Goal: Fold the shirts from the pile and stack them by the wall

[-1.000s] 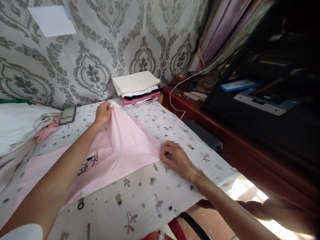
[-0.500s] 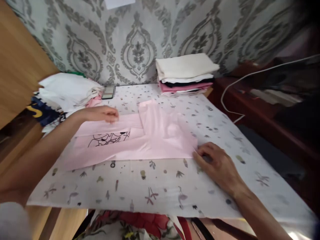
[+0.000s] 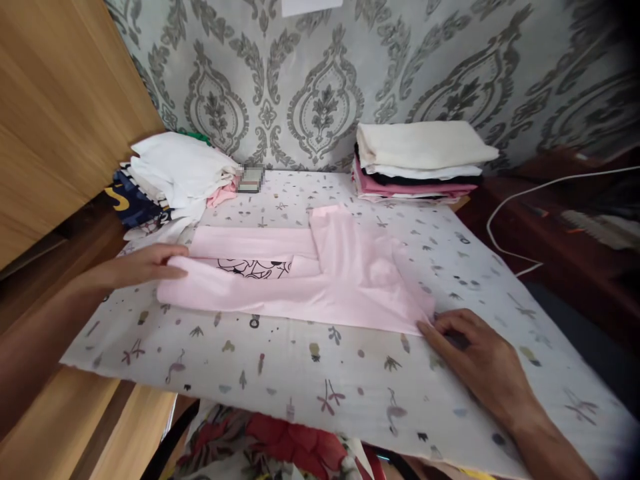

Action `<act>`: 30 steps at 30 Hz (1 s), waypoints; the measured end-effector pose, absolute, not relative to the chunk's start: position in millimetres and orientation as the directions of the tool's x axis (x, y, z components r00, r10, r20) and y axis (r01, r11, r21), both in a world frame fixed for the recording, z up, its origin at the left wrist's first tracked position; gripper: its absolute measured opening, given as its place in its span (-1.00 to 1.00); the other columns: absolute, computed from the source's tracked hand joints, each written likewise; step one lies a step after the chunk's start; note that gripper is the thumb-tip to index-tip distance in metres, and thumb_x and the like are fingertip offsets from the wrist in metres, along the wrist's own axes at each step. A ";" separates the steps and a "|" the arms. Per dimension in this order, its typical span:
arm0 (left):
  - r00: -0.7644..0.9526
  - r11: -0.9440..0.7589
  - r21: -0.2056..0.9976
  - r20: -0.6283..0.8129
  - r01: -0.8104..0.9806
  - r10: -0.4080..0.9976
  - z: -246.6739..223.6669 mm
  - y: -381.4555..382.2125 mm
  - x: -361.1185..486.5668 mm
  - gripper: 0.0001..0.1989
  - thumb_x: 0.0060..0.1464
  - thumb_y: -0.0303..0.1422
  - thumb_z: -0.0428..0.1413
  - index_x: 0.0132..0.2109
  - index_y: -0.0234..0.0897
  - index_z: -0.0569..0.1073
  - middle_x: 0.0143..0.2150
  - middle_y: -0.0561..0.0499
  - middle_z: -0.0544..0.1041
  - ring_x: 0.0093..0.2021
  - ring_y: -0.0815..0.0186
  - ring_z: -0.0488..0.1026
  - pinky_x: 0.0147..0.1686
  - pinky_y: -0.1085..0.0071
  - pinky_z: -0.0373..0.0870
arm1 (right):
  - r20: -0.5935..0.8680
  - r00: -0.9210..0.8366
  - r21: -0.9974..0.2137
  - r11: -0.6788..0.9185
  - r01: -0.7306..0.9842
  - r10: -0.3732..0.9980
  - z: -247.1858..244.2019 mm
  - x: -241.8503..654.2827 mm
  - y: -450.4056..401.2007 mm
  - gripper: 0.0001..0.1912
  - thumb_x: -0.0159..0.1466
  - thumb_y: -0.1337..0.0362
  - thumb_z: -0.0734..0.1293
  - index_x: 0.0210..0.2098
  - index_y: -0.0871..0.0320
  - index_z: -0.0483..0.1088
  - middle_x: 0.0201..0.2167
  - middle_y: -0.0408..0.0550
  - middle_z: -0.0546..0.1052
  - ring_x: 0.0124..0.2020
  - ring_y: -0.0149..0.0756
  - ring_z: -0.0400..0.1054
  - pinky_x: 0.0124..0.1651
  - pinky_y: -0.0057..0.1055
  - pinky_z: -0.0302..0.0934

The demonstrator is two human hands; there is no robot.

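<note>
A pale pink T-shirt (image 3: pixel 350 287) lies across the patterned cloth with its long sides folded inward. Between the folds a strip of black line print shows. At the shirt's left end, my left hand (image 3: pixel 155 263) pinches the near fold's edge between thumb and fingers, lifting it slightly. My right hand (image 3: pixel 473 347) is closed at the near right corner, thumb and finger gripping the fabric there. One sleeve points away toward the wall.
Back left, a loose heap of clothes (image 3: pixel 180 170) lies beside a small blurred device (image 3: pixel 250 180). A stack of folded clothes (image 3: pixel 425 150) stands at the back right. A white cable (image 3: pixel 505 200) runs over dark red furniture on the right.
My left hand has come from above the shirt's far side to its left end and taken hold of the near fold. My right hand keeps its corner. The view has shifted left.
</note>
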State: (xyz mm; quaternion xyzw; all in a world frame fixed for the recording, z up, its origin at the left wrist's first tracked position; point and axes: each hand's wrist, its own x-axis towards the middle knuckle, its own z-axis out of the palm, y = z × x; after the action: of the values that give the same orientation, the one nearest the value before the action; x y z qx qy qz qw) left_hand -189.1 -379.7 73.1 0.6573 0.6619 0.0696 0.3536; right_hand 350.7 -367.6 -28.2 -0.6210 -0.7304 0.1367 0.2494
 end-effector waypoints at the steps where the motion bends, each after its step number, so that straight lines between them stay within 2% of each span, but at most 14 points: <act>1: 0.062 0.160 0.598 -0.334 0.786 0.941 74.6 -378.7 -189.4 -0.65 -0.10 0.02 0.15 -0.40 -0.18 0.38 -0.43 0.06 0.40 -0.38 0.25 0.33 -0.42 0.44 0.23 | 0.208 -0.106 -0.506 0.200 0.839 0.972 -28.1 350.5 -367.7 -0.51 0.21 -0.24 0.23 -0.52 0.03 0.32 -0.35 -0.03 0.50 -0.40 -0.17 0.38 -0.35 -0.23 0.24; 4: -0.048 0.260 0.676 -0.315 0.690 0.948 66.6 -376.7 -187.6 -0.61 -0.17 0.02 0.18 -0.41 -0.19 0.32 -0.47 0.09 0.35 -0.42 0.29 0.29 -0.46 0.44 0.18 | 0.221 -0.110 -0.504 0.211 0.838 0.969 -25.7 348.6 -367.8 -0.52 0.23 -0.23 0.22 -0.52 0.03 0.30 -0.38 -0.04 0.49 -0.40 -0.16 0.38 -0.34 -0.22 0.24; 7: -0.104 0.311 0.679 -0.328 0.665 0.939 45.5 -379.9 -183.7 -0.59 -0.16 0.04 0.17 -0.38 -0.19 0.31 -0.47 0.10 0.34 -0.44 0.30 0.27 -0.48 0.44 0.16 | 0.205 -0.106 -0.508 0.198 0.838 0.973 -22.9 346.5 -368.0 -0.53 0.23 -0.21 0.22 -0.53 0.03 0.30 -0.39 -0.04 0.48 -0.40 -0.17 0.37 -0.35 -0.23 0.23; 11: -0.199 0.245 0.607 -0.143 0.756 0.970 19.8 -391.3 -182.6 -0.62 -0.02 0.04 0.06 -0.39 -0.17 0.22 -0.56 0.14 0.21 -0.50 0.32 0.18 -0.51 0.42 0.06 | 0.199 -0.095 -0.516 0.186 0.836 0.975 -22.8 346.3 -368.6 -0.54 0.23 -0.19 0.22 -0.53 0.04 0.30 -0.38 -0.04 0.48 -0.38 -0.18 0.37 -0.31 -0.23 0.23; 13: -0.197 0.188 0.513 -0.038 0.837 0.980 13.0 -396.7 -182.4 -0.67 0.07 -0.01 0.00 -0.37 -0.16 0.20 -0.56 0.14 0.20 -0.49 0.30 0.19 -0.48 0.40 0.09 | 0.190 -0.099 -0.520 0.186 0.834 0.977 -23.8 347.2 -369.1 -0.56 0.23 -0.18 0.23 -0.52 0.04 0.30 -0.36 -0.04 0.48 -0.36 -0.17 0.38 -0.30 -0.24 0.23; 16: -0.179 0.163 0.287 0.031 0.944 0.983 10.1 -401.2 -177.6 -0.74 0.17 -0.07 -0.07 -0.31 -0.15 0.22 -0.52 0.09 0.29 -0.45 0.23 0.28 -0.43 0.37 0.14 | 0.179 -0.103 -0.522 0.183 0.833 0.978 -24.8 348.1 -369.9 -0.58 0.23 -0.16 0.23 -0.51 0.04 0.31 -0.35 -0.04 0.49 -0.36 -0.18 0.38 -0.33 -0.26 0.23; 19: -0.222 0.223 0.051 -0.031 0.973 0.975 13.6 -401.9 -168.3 -0.72 0.23 -0.09 -0.15 -0.18 -0.15 0.30 -0.45 0.00 0.42 -0.41 0.12 0.38 -0.43 0.33 0.15 | 0.199 -0.106 -0.514 0.195 0.835 0.974 -24.4 347.4 -370.2 -0.56 0.23 -0.17 0.22 -0.52 0.03 0.29 -0.37 -0.04 0.49 -0.37 -0.17 0.38 -0.32 -0.25 0.24; 22: -0.271 0.267 -0.055 -0.085 0.962 0.959 21.1 -400.7 -163.3 -0.64 0.28 -0.09 -0.19 0.01 -0.17 0.33 -0.34 -0.09 0.52 -0.32 0.03 0.47 -0.37 0.28 0.25 | 0.203 -0.081 -0.506 0.176 0.844 0.976 -23.0 346.5 -369.7 -0.55 0.21 -0.20 0.21 -0.52 0.03 0.29 -0.37 -0.02 0.50 -0.37 -0.15 0.40 -0.32 -0.24 0.25; 24: -0.300 0.298 -0.041 -0.040 0.954 0.953 27.1 -399.4 -165.6 -0.59 0.29 -0.10 -0.19 0.13 -0.19 0.29 -0.20 -0.15 0.57 -0.21 -0.01 0.50 -0.27 0.22 0.34 | 0.183 -0.056 -0.509 0.143 0.849 0.982 -22.7 346.8 -368.7 -0.56 0.18 -0.20 0.22 -0.51 0.03 0.31 -0.34 0.01 0.52 -0.36 -0.13 0.42 -0.33 -0.22 0.27; 26: -0.316 0.315 0.029 0.074 0.949 0.946 32.1 -398.5 -169.1 -0.58 0.30 -0.15 -0.18 0.19 -0.22 0.25 -0.03 -0.20 0.55 -0.04 -0.02 0.48 -0.12 0.15 0.39 | 0.153 -0.034 -0.512 0.108 0.852 0.988 -24.3 348.4 -367.2 -0.58 0.13 -0.20 0.24 -0.51 0.01 0.34 -0.32 0.01 0.54 -0.38 -0.12 0.44 -0.34 -0.19 0.29; 28: -0.295 0.269 0.154 0.183 0.951 0.938 33.8 -399.1 -167.5 -0.57 0.31 -0.19 -0.19 0.21 -0.25 0.24 0.10 -0.23 0.49 0.09 0.02 0.43 0.04 0.12 0.37 | 0.136 -0.022 -0.497 0.087 0.863 0.991 -28.6 351.3 -365.3 -0.61 0.08 -0.21 0.27 -0.50 -0.02 0.37 -0.32 -0.03 0.55 -0.42 -0.14 0.45 -0.37 -0.19 0.31; 30: -0.206 0.137 0.290 0.223 0.947 0.953 30.5 -401.2 -156.2 -0.55 0.32 -0.20 -0.21 0.23 -0.28 0.23 0.19 -0.24 0.43 0.19 0.07 0.37 0.17 0.13 0.31 | 0.191 -0.005 -0.458 0.094 0.884 0.982 -35.9 355.2 -362.6 -0.62 0.07 -0.22 0.27 -0.51 -0.06 0.38 -0.34 -0.07 0.56 -0.44 -0.16 0.47 -0.41 -0.23 0.33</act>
State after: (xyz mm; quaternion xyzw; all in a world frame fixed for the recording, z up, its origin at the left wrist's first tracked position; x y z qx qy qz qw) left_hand -156.2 -401.2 30.5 0.6300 0.7540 0.1858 0.0074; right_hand 355.2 -362.6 -35.9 -0.6649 -0.7013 0.1041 0.2350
